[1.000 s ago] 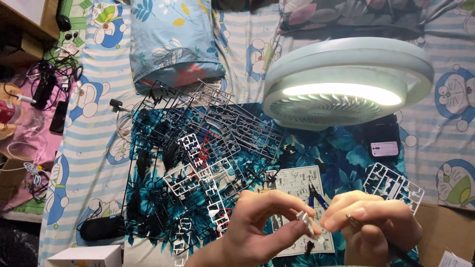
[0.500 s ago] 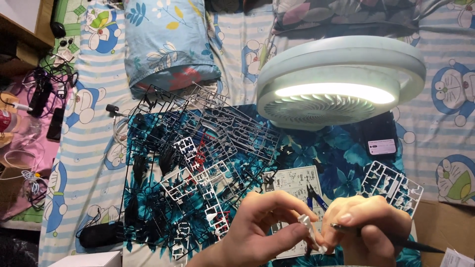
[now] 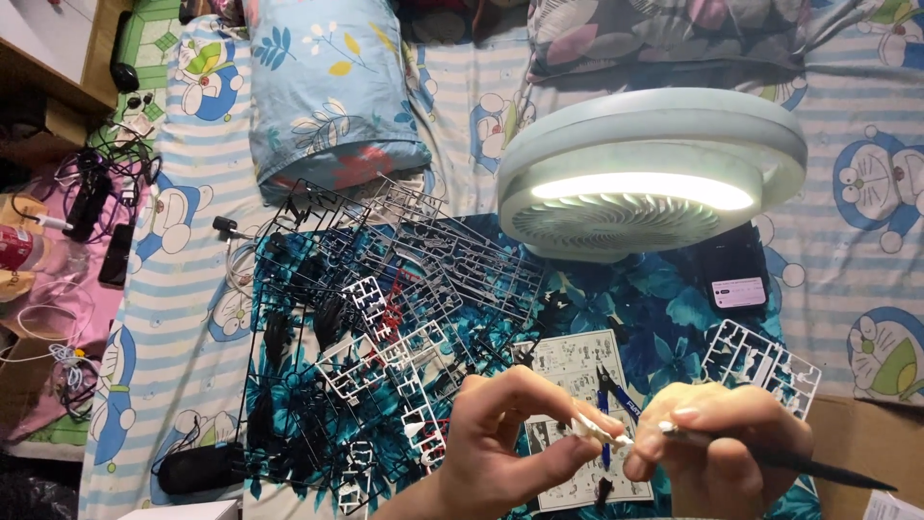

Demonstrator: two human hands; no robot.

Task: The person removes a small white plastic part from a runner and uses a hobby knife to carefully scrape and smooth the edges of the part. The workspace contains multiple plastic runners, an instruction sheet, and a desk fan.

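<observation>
Left hand [image 3: 500,443]: pinches 1 small white part [image 3: 592,429] at its fingertips, above the instruction sheet [image 3: 577,366]. Right hand [image 3: 717,443]: closed on 1 thin black tool [image 3: 818,467], tip at the part. Risk: a slip of the tip could flick the part into the heap of sprues [image 3: 404,289]. Also: 1 lit fan lamp [image 3: 654,173], 1 blue nipper [image 3: 611,395], 1 white sprue [image 3: 760,361].

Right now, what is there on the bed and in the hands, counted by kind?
Pillows: 2, a blue leafy pillow and a dark floral pillow
Round lit fan lamp: 1
Printed instruction sheet: 1
Blue-handled nippers: 1
Thin dark tool in the right hand: 1
Small pale part in the left hand: 1
Total: 7
</observation>
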